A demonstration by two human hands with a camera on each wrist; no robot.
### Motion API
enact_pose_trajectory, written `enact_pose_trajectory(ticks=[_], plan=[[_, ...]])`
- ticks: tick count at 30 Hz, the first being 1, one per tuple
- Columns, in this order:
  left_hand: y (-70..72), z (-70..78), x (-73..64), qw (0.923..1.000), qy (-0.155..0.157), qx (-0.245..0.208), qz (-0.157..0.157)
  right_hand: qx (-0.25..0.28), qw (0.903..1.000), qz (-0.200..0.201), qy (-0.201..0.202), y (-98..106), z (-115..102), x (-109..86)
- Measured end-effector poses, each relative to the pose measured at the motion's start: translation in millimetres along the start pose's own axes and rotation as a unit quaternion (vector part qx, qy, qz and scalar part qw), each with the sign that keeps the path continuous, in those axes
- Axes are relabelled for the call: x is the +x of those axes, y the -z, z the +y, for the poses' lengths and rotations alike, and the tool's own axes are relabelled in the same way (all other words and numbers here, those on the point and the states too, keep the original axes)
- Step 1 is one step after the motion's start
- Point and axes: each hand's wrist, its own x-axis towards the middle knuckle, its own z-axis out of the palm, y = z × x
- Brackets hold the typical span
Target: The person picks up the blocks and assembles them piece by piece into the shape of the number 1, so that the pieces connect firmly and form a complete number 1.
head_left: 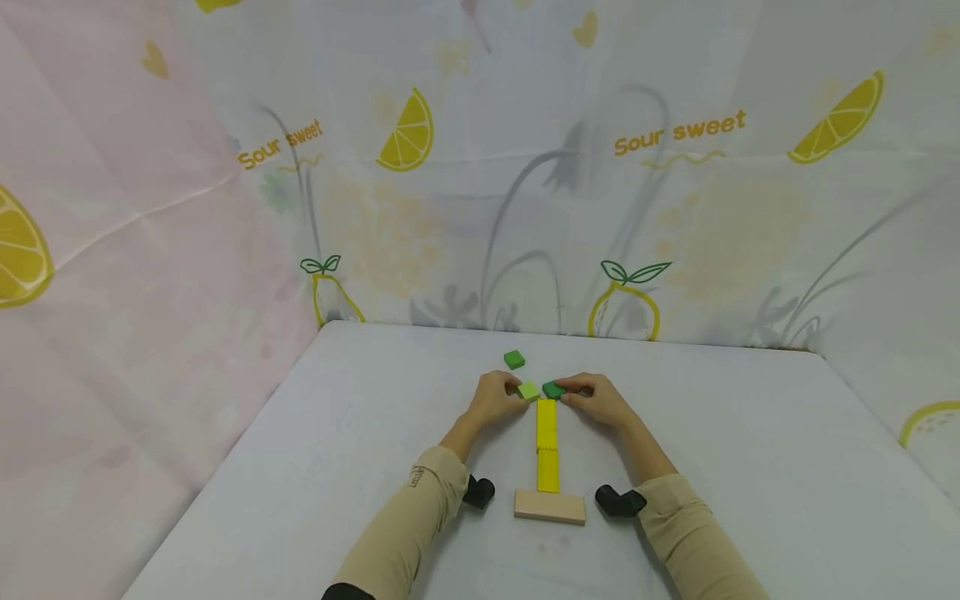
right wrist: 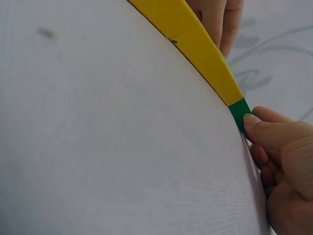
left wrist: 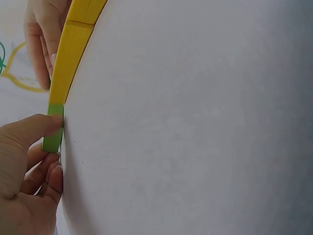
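Observation:
My left hand [head_left: 497, 397] pinches a light green block [head_left: 528, 391] between thumb and fingers, at the left of the far end of a yellow column. Opposite it, my right hand [head_left: 597, 398] pinches a dark green block [head_left: 553, 389] at that end's right side. The column is made of two yellow blocks laid end to end, a farther yellow block [head_left: 547, 423] and a nearer yellow block [head_left: 548, 472]. In the left wrist view the thumb [left wrist: 46, 125] lies over the light green block; in the right wrist view the thumb [right wrist: 269, 131] presses the dark green one.
A loose green block [head_left: 513, 359] lies beyond both hands. At the column's near end, a plain wooden block [head_left: 550, 507] lies crosswise. All rest on a white-covered table [head_left: 315, 467], with a printed curtain [head_left: 480, 208] behind its far edge.

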Motion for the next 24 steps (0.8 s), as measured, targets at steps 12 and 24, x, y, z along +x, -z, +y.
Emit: enact_pose_trajectory(ticks=[12,24], plan=[[-0.6,4.4,2.2,0.9998,0.013,-0.009,-0.014,0.001,1.0000,0.005,-0.003,0,-1,-0.2],[-0.7,4.5,3.2,0.9995,0.017,-0.009,-0.027,0.000,0.9999,0.002,-0.011,3,-28,-4.6]])
